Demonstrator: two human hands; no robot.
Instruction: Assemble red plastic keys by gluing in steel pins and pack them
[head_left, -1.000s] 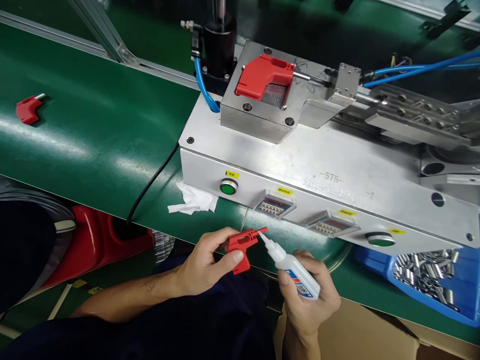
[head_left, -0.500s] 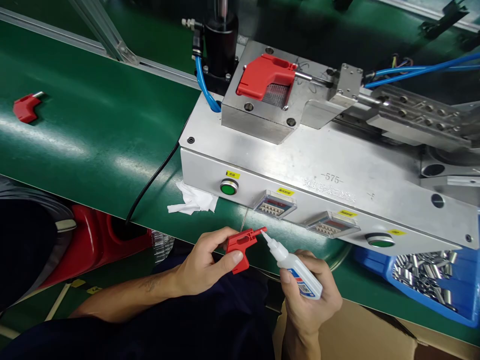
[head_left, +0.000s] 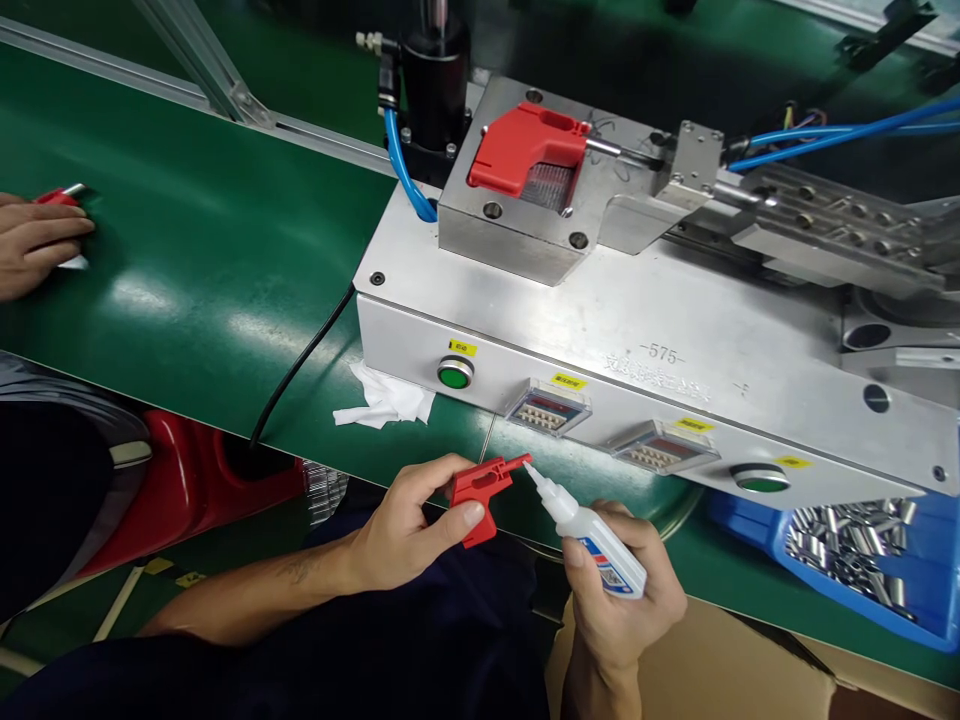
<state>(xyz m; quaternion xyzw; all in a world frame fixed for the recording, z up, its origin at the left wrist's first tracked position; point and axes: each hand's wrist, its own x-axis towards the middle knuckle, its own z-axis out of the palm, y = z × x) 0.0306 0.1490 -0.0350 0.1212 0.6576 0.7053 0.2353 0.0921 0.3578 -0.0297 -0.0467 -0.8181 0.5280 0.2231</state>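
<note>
Between the thumb and fingers of my left hand (head_left: 412,525) is a red plastic gun-shaped part (head_left: 480,492), its thin stem pointing right. My right hand (head_left: 626,590) is closed around a white glue bottle (head_left: 596,540) with a blue and red label. The bottle's narrow nozzle tilts up and left, its tip at the end of the red stem; whether they touch I cannot tell. Above my hands, another red gun-shaped part (head_left: 517,150) lies in the metal block (head_left: 517,240) of a machine, with a metal rod at its right end.
A co-worker's hand (head_left: 37,245) covers a red part (head_left: 61,197) at the far left. White crumpled tissue (head_left: 390,395) lies beside the machine's panel with its green button (head_left: 455,373). A blue bin (head_left: 885,610) of small metal tubes (head_left: 847,550) sits at right. A black cable (head_left: 304,370) crosses the green table.
A co-worker's hand has come in from the left onto the red part lying there. My hands, the red part and the glue bottle stay almost still.
</note>
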